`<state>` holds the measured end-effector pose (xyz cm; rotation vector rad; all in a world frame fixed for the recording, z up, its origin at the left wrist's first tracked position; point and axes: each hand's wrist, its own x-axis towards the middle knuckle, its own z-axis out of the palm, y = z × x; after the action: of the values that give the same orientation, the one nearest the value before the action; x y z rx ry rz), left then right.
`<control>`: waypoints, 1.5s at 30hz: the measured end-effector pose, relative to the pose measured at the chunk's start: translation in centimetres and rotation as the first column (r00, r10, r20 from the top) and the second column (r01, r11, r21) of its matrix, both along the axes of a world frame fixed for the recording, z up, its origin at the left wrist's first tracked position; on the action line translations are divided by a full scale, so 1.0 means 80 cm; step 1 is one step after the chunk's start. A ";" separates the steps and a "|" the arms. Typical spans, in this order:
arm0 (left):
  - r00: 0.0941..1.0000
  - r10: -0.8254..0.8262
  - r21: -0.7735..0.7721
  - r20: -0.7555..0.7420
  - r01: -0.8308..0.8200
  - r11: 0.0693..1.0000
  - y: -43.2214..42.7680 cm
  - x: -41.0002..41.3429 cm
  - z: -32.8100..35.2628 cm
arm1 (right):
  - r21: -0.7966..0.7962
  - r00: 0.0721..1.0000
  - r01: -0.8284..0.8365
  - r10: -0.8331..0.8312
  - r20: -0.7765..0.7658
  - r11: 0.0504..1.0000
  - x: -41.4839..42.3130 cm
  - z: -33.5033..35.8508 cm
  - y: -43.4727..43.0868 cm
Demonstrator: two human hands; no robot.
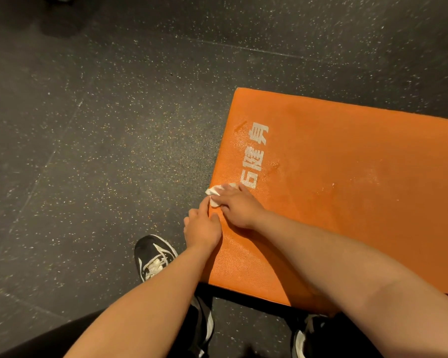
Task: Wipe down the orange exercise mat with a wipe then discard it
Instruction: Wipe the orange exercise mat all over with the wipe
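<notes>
The right hand [239, 206] gripped the crumpled white wipe [214, 194], fingers curled over it, pressing it onto the orange exercise mat [347, 177] at its left edge, just beside the white printed characters [254, 156]. The left hand [202, 228] lay alongside at the same edge, forefinger stretched to touch the wipe; whether it clutched the mat could not be told. The mat lay flat on the dark speckled floor [88, 151], a black shoe [154, 257] near its corner

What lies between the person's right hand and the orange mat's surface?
The white wipe, held under the right hand against the left edge of the orange mat; the head view shows it.
</notes>
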<state>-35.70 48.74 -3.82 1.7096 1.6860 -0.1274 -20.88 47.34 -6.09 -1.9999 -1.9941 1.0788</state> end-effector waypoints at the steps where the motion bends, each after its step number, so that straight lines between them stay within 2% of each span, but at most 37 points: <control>1: 1.000 -0.006 0.002 -0.006 0.006 1.000 -0.001 -0.001 -0.001 | -0.012 0.999 0.023 -0.022 0.029 1.000 0.008 0.000 0.005; 4: 1.000 -0.014 -0.002 -0.003 0.014 1.000 0.000 -0.002 -0.001 | -0.071 0.954 0.280 -0.270 0.130 0.957 0.024 0.002 0.015; 6: 1.000 -0.023 -0.016 -0.006 0.023 1.000 0.001 -0.002 -0.001 | -0.101 0.929 0.361 -0.348 0.129 0.927 0.016 0.003 0.016; 12: 0.999 0.010 -0.023 0.044 -0.009 1.000 -0.006 -0.003 -0.004 | -0.014 0.979 0.184 -0.184 -0.082 0.983 -0.019 0.007 -0.017; 15: 0.998 -0.015 -0.019 0.054 0.016 1.000 -0.013 -0.008 0.000 | 0.016 0.989 0.150 -0.150 -0.005 0.989 0.000 0.013 -0.026; 18: 0.998 -0.038 -0.011 0.056 0.038 0.999 -0.016 -0.011 0.005 | -0.061 0.912 0.401 -0.393 0.118 0.914 0.022 0.018 -0.033; 20: 0.996 -0.050 -0.011 0.069 0.050 0.999 -0.019 -0.013 0.006 | -0.094 0.859 0.501 -0.482 0.172 0.860 0.023 0.021 -0.044; 23: 0.995 -0.081 -0.009 0.065 0.082 0.997 -0.027 -0.016 0.007 | -0.051 0.899 0.433 -0.428 0.090 0.900 0.000 0.028 -0.069; 25: 0.994 -0.084 -0.016 0.066 0.085 0.996 -0.033 -0.016 0.011 | -0.008 0.958 0.286 -0.286 0.001 0.958 -0.017 0.031 -0.089; 28: 0.995 -0.073 -0.028 0.067 0.075 0.997 -0.038 -0.014 0.019 | -0.004 0.990 0.143 -0.143 0.005 0.990 -0.014 0.030 -0.104; 30: 0.994 -0.079 -0.024 0.073 0.081 0.996 -0.039 -0.015 0.024 | -0.038 0.981 0.176 -0.172 0.085 0.984 0.001 0.030 -0.100; 34: 0.993 -0.076 -0.011 0.093 0.077 0.997 -0.038 -0.016 0.037 | -0.147 0.855 0.513 -0.487 0.179 0.846 0.023 0.038 -0.096; 36: 0.993 -0.077 0.002 0.091 0.078 0.997 -0.038 -0.016 0.042 | -0.126 0.870 0.490 -0.475 0.135 0.862 0.010 0.045 -0.100; 39: 0.993 -0.084 0.017 0.080 0.083 0.996 -0.041 -0.015 0.048 | -0.055 0.951 0.306 -0.308 -0.026 0.950 -0.017 0.057 -0.105; 41: 0.994 -0.072 0.027 0.081 0.070 0.997 -0.046 -0.015 0.051 | -0.029 0.973 0.218 -0.219 -0.074 0.976 -0.019 0.058 -0.107; 43: 0.995 -0.066 0.049 0.078 0.062 0.997 -0.051 -0.016 0.053 | -0.038 0.981 0.187 -0.189 -0.044 0.982 -0.005 0.052 -0.105; 45: 0.995 -0.068 0.062 0.080 0.063 0.996 -0.056 -0.018 0.056 | -0.068 0.954 0.299 -0.296 0.052 0.952 0.016 0.047 -0.105</control>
<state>-37.13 44.23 0.62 1.7902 1.5893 -0.0372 -19.60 38.94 -2.32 -2.2849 -1.6179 1.0632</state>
